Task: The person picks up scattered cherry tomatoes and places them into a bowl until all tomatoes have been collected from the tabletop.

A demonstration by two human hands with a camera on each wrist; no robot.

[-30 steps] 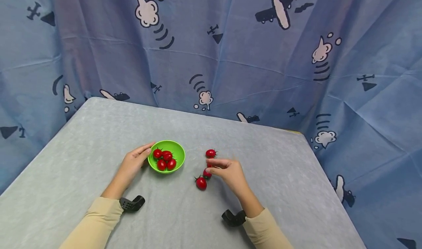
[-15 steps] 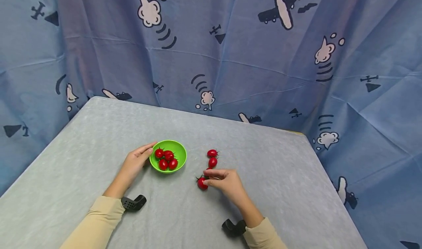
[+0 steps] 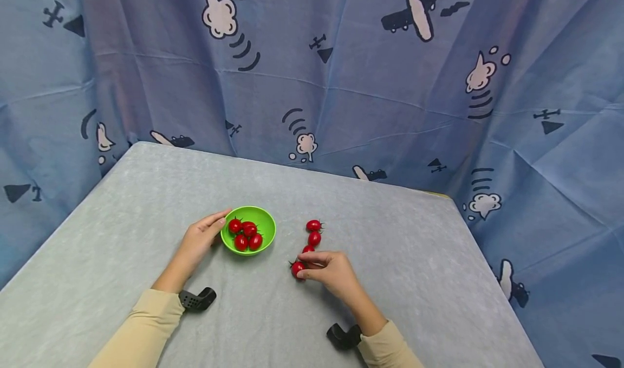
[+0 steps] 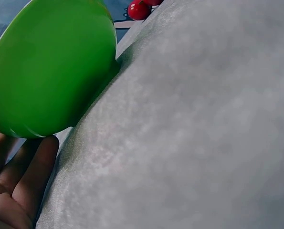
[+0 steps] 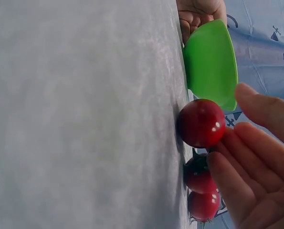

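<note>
My left hand point(image 3: 198, 241) is at the left side of a green bowl point(image 3: 265, 228), its fingertips against the outer wall and its thumb at the rim. In the left wrist view those fingers point(image 4: 34, 171) stretch toward the bowl's wall. Several cherry tomatoes point(image 3: 241, 243) lie inside the bowl. My right hand point(image 3: 333, 271) is around the nearest loose cherry tomato point(image 3: 297, 269) on the table. In the right wrist view the thumb stands apart from this tomato point(image 5: 201, 123), while the fingertips are close beside it, below in that view.
Beyond the right hand, three more cherry tomatoes point(image 3: 314, 239) form a short row on the grey cloth-covered table point(image 3: 390, 238). A blue printed curtain point(image 3: 273, 75) hangs behind the table. Both wrists wear black camera mounts point(image 3: 343, 336).
My right hand has come nearer along the row, from the middle tomatoes to the nearest one. The left hand stays at the bowl, and the bowl's contents look unchanged.
</note>
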